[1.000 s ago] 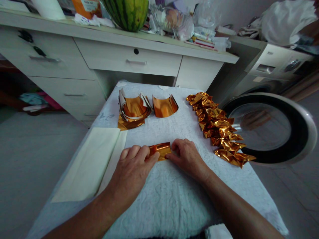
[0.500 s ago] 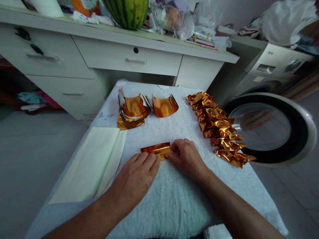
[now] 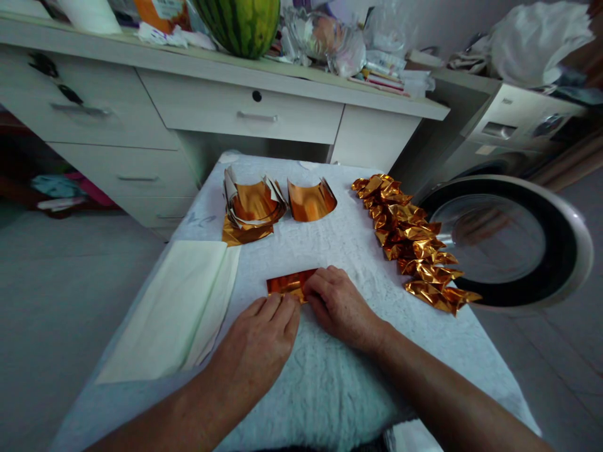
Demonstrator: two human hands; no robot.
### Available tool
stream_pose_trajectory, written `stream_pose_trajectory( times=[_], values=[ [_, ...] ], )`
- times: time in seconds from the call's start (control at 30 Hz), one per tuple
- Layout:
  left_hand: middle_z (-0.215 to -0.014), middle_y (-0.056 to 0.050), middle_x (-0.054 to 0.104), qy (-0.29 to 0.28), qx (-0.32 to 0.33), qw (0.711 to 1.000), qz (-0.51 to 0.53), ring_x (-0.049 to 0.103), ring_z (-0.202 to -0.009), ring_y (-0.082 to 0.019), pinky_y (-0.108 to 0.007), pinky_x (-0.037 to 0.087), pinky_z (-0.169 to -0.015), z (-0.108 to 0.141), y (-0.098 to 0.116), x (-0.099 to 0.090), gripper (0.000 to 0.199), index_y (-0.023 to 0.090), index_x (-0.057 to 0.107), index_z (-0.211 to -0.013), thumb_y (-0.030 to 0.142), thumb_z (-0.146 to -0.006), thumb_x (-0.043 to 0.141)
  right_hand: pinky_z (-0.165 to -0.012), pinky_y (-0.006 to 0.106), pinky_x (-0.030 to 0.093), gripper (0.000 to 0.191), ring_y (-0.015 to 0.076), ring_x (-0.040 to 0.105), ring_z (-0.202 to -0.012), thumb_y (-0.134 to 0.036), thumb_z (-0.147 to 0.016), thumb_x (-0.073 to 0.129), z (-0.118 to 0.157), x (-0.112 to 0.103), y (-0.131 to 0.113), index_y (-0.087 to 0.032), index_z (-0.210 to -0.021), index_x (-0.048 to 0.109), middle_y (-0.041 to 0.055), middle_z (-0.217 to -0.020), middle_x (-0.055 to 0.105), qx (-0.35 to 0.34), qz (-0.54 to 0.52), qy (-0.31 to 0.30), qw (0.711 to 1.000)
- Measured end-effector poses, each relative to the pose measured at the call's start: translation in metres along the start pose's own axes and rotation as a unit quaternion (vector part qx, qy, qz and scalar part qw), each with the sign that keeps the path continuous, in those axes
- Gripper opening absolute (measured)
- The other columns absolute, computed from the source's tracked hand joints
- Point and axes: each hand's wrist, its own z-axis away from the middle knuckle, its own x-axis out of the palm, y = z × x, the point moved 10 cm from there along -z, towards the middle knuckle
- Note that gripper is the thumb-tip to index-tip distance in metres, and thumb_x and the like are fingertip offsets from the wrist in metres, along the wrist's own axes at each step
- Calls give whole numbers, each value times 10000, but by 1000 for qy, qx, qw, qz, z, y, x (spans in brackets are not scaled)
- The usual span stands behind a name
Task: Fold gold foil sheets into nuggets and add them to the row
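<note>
Apparently partway along, holding the strip (image 3: 289, 282) down on the cloth (image 3: 268, 258) with the narrowed, bent fingers of left hand (image 3: 264, 333) and right hand (image 3: 343, 304), with twisted pieces (image 3: 409, 234) already lined up at right and sheets (image 3: 257, 202) left untwisted farther back.

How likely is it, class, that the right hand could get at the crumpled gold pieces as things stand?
Probably yes: the right hand would have to leave the gold foil strip, but only tablecloth seems to lie between.
</note>
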Motion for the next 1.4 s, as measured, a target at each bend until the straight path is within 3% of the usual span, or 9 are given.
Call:
stream_pose_trajectory(
  times=[0.17,0.3,0.5,0.67,0.83,1.0,1.13,1.4],
  values=[
    [-1170,-124,675,-52,-12,999,-6,635,-1024,-258,-377,550,-834,7,-1,5,483,127,636,-1190,-47,-794,423,-809,317,354,67,180,515,-862,-160,-901,520,-2,2,5,-173,-895,586,45,-916,627,65,11,-20,998],
    [-1151,-133,686,-79,-24,996,-16,646,-1016,-263,-381,559,-804,15,-5,6,521,127,635,-1204,-65,-776,407,-770,335,347,72,195,513,-852,-252,-908,545,-5,3,4,-188,-880,561,47,-929,624,101,49,-34,993],
    [-1128,-155,691,-59,-33,997,-38,654,-997,-268,-392,554,-837,25,-9,3,501,102,656,-1172,-64,-772,403,-773,392,376,294,256,539,-889,-471,-884,569,-11,7,-1,-182,-935,567,94,-968,628,124,119,-37,984],
    [-1089,-155,706,-37,-17,999,-20,666,-966,-273,-400,558,-826,25,-11,2,451,98,677,-1117,-47,-786,407,-777,425,393,400,294,554,-912,-559,-852,566,-12,9,-3,-179,-976,565,112,-971,630,137,141,-13,980],
    [-1246,-195,645,37,-11,999,22,609,-1154,-287,-424,510,-947,29,-12,-1,490,51,639,-1170,-66,-790,354,-792,410,379,338,277,550,-914,-496,-850,598,-11,6,-4,-203,-1007,541,95,-986,635,133,130,-1,982],
    [-1227,-196,655,21,-19,998,54,632,-1119,-276,-438,524,-927,28,-15,5,489,67,649,-1144,-63,-805,322,-814,389,365,320,252,546,-924,-391,-854,623,-5,1,7,-231,-1110,520,75,-1017,606,142,98,-16,985],
    [-1190,-213,664,21,-7,999,39,647,-1085,-294,-436,536,-906,26,-15,3,450,47,654,-1114,-74,-787,370,-844,398,364,457,267,538,-980,-405,-829,655,2,-9,24,-259,-1232,497,84,-1060,568,155,78,9,985],
    [-1155,-190,682,-12,2,999,37,651,-1052,-272,-413,536,-893,23,-16,3,464,55,648,-1120,-75,-769,374,-855,418,363,616,290,523,-1026,-417,-793,693,11,-17,53,-273,-1340,449,101,-1123,546,188,64,-2,980]
  ],
)
